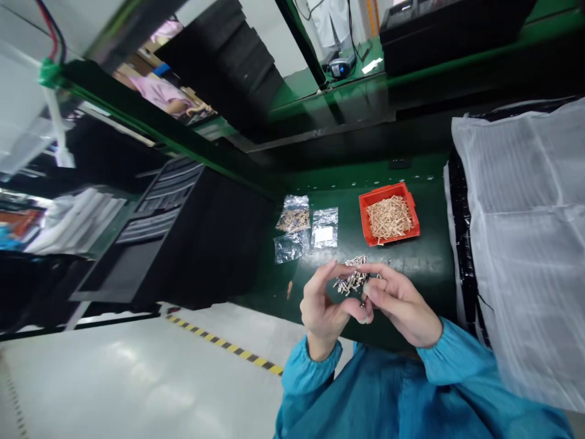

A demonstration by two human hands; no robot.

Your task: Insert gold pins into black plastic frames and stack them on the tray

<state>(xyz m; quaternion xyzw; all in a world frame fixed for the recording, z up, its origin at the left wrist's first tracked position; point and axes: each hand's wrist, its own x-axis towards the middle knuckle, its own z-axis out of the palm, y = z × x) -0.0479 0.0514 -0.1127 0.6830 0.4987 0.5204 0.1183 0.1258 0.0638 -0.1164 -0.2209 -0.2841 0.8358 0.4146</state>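
My left hand (322,308) and my right hand (404,308) meet over the near edge of the green bench, fingers curled and fingertips close together. Between the thumbs and fingers a small metal part (363,303) shows, mostly covered, so its exact kind is hard to make out. Just behind the fingers lies a loose heap of small shiny metal pieces (351,282), partly hidden by the hands. Beyond it stands a red plastic bin (364,221) filled with small tan strip-like pieces (390,217).
Clear zip bags lie left of the bin: one with small pieces (294,218), one with a white label (325,234), one crumpled (291,246). Translucent sheeting (521,231) covers black trays at right. A black cabinet (214,238) and green frame bar (169,134) stand left.
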